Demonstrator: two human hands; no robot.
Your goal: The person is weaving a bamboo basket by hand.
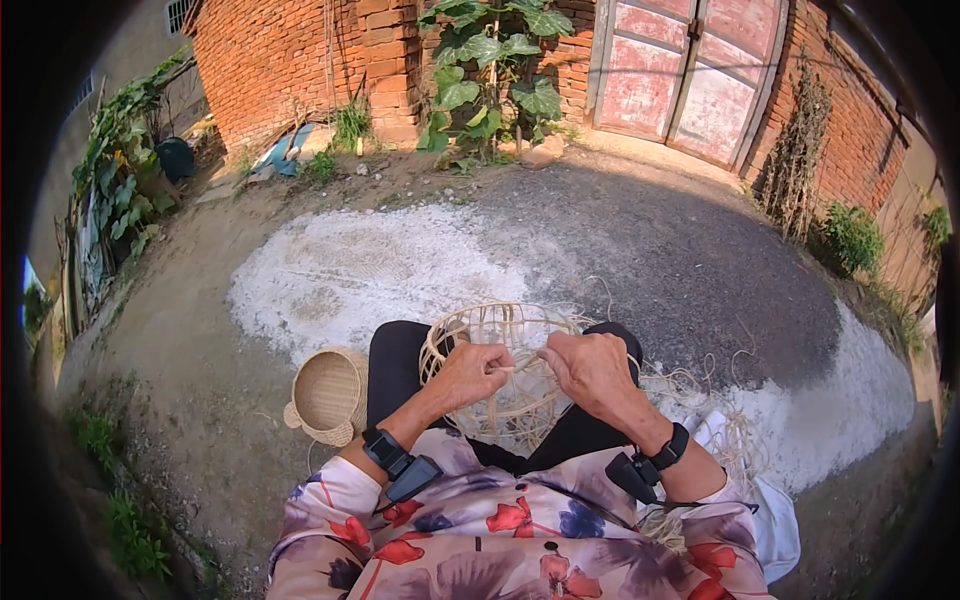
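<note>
The person sits in a sunlit yard with an unfinished, open-weave basket (500, 365) resting on their lap, just below the centre of the frame, its pale ribs rising in a loose cage towards the ground beyond the knees. The left hand (470, 375) is curled against the near rim of the frame, fingers closed round a thin cane strand (522, 368) that runs across to the right hand (592, 370), which also looks closed on it, thumb and fingers pinching the strip from the other side. Both hands touch the basket's edge, close together. It looks like the weaving step is in hand: a strand being threaded or pulled tight between the upright ribs. The next move, I would judge, calls for keeping tension on the strip while guiding its end behind the following rib, with the left hand steadying the frame. A tangle of loose cane (700, 400) lies at the right of the lap, towards the lower right, and a finished small round basket (328, 395) sits on the ground at the left, just beside the knee. Brick walls and a faded double door (690, 75) fill the top.
</note>
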